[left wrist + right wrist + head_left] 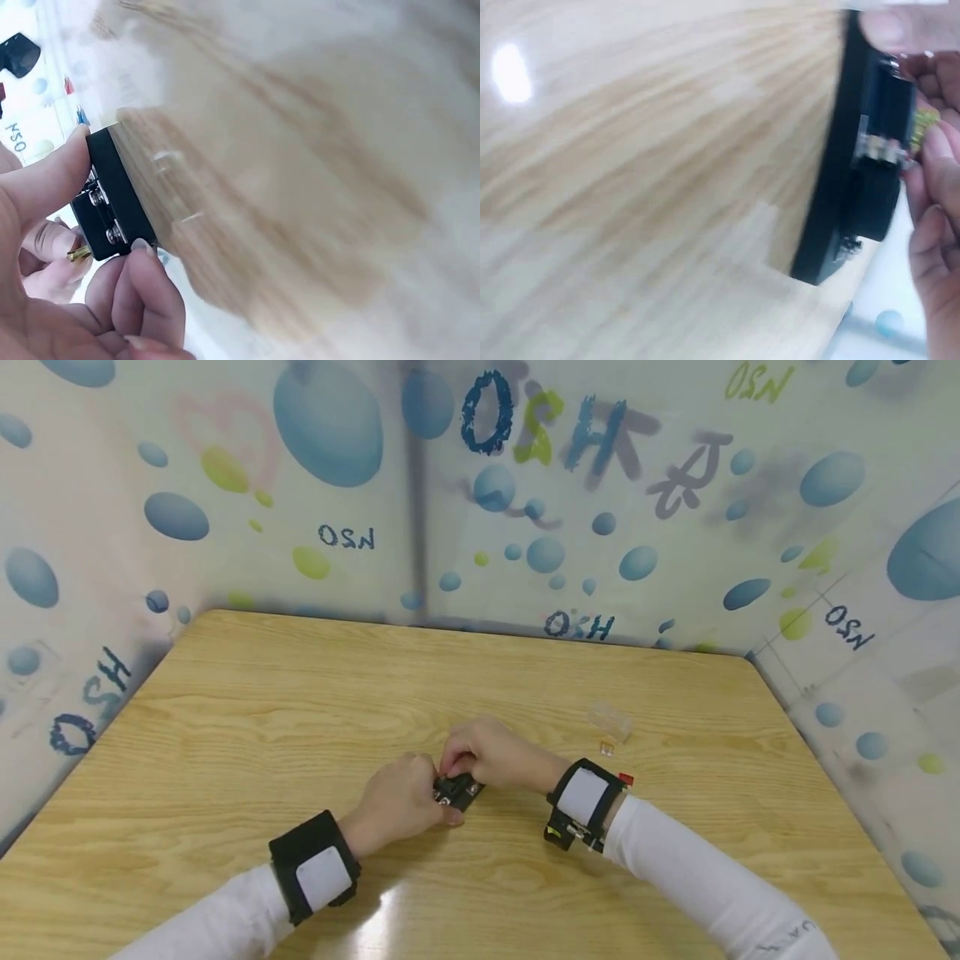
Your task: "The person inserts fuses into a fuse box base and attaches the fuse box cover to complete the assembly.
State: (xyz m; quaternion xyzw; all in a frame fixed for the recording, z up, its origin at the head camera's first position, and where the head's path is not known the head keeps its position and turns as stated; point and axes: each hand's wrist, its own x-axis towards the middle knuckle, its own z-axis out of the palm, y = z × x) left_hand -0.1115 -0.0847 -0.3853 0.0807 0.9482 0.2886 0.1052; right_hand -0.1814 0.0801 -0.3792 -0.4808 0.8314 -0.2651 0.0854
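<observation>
In the head view my left hand (401, 797) holds a small black block with metal screws (457, 792), slightly left of the right hand. The left wrist view shows the fingers and thumb gripping this black block (120, 195) by its two ends. My right hand (495, 753) reaches over the block's far side. Its fingertips (937, 154) pinch a small gold-coloured metal piece (925, 124) against the block's side. The same gold piece (78, 253) sticks out beside the block in the left wrist view. How far it sits in the block is hidden by fingers.
A clear plastic piece (611, 722) lies on the wooden table (300, 710), beyond the right wrist. Close to it is a small orange-and-clear piece (607, 748). A red item (626, 778) shows beside the right wristband. Patterned walls (450, 527) stand around the table's back and sides.
</observation>
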